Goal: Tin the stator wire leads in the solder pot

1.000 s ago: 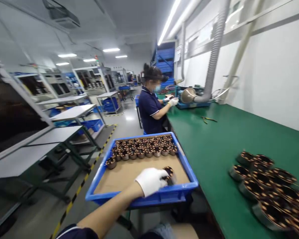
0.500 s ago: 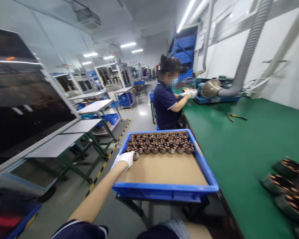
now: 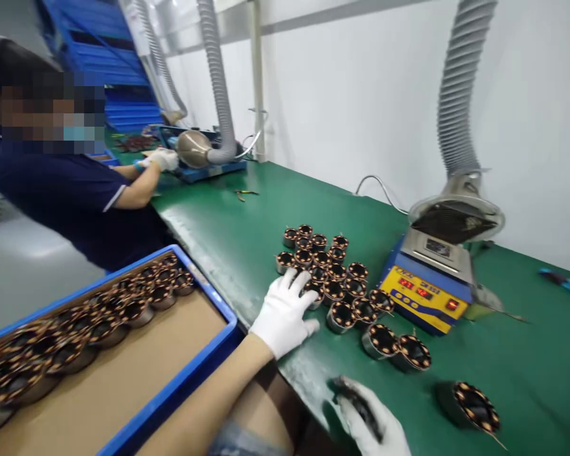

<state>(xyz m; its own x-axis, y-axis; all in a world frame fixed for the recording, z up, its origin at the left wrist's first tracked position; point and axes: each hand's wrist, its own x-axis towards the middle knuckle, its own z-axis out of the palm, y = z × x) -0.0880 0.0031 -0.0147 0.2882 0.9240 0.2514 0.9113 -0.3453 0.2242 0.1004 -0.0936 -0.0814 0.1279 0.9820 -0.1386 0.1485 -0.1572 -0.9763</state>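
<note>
My left hand [image 3: 285,313], in a white glove, reaches over the green bench with its fingers spread. Its fingertips are at the near edge of a cluster of motor stators [image 3: 335,290], metal rings with copper windings; whether they touch one I cannot tell. Low in the picture, my right hand [image 3: 377,418], also gloved, is closed around a dark, blurred object [image 3: 361,405] whose kind does not show. Two stators [image 3: 413,353] stand side by side beyond the right hand. A single stator [image 3: 475,405] with a wire end sticking out lies farther right.
A blue tray [image 3: 209,288] at left holds rows of stators on cardboard. Behind the cluster stands a blue-and-yellow machine [image 3: 422,288] with red digits, under a hood on a grey duct [image 3: 465,95]. Pliers [image 3: 244,193] lie farther back. A co-worker [image 3: 76,183] sits at left.
The view has swung right from the tray to the bench. My left hand has left the stators in the tray and come over to the bench. My right hand has come into view.
</note>
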